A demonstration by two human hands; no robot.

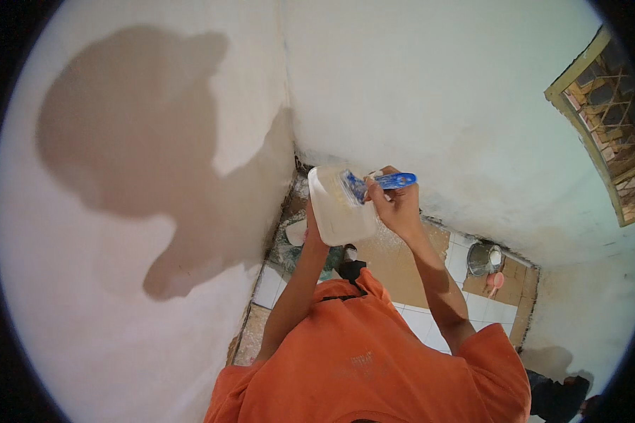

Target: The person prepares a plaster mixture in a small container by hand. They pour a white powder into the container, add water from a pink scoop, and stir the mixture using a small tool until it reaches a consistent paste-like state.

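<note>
A whitish plastic tub (342,224) is held out in front of my chest, near the corner of the walls. My left hand (313,224) grips its left side, with the fingers mostly hidden behind it. My right hand (400,206) is closed around a paintbrush (398,180) with a blue handle, its end pointing right. The brush's paint-smeared head lies over the upper part of the tub's opening; whether the bristles touch the inside, I cannot tell.
Pale walls meet at a corner (287,77) ahead, and shadows fall on the left wall. A latticed window (609,130) is at right. Brown sheeting (402,271) covers part of the white-tiled floor. A dark bucket (478,261), a pink dipper (496,280) and greenish plastic (283,255) lie below.
</note>
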